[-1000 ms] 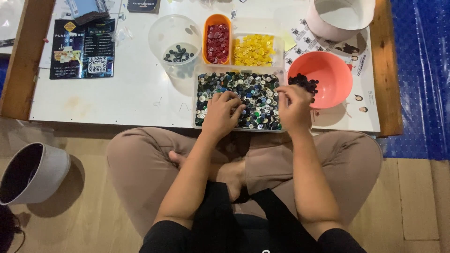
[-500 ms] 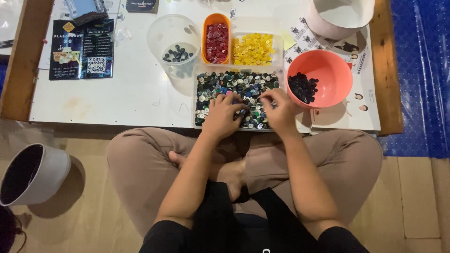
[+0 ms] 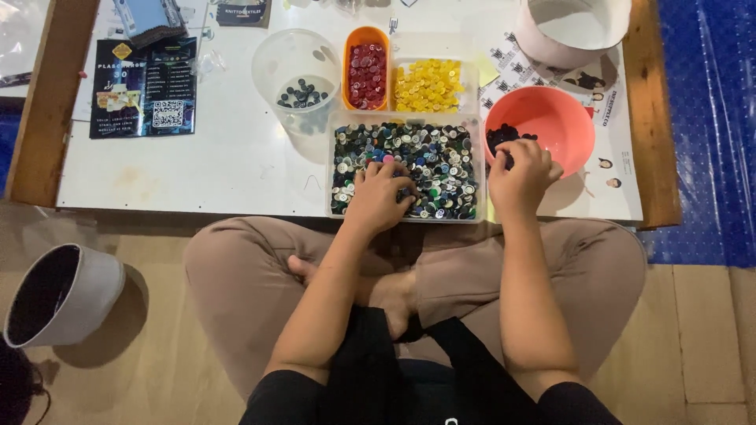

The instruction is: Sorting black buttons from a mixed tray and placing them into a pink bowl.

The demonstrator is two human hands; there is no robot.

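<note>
A low white desk [image 3: 197,169] over a tan floor carries the sorting. Near its front edge sits the clear tray of mixed buttons [image 3: 441,161] — the left hand [image 3: 378,197] lies on it, fingers curled down into the pile. The right hand [image 3: 521,175] hovers at the near rim of the coral bowl [image 3: 551,118] (dark buttons inside), fingertips bunched; whether its grip pinches a button I cannot tell. Beyond stand red and yellow tubs. Best release low over the bowl — judged from the shallow rim.

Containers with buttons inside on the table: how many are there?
5: clear round tub with dark buttons, orange tray of red, clear tray of yellow, large mixed tray under the left hand, coral bowl under the right hand.
</note>
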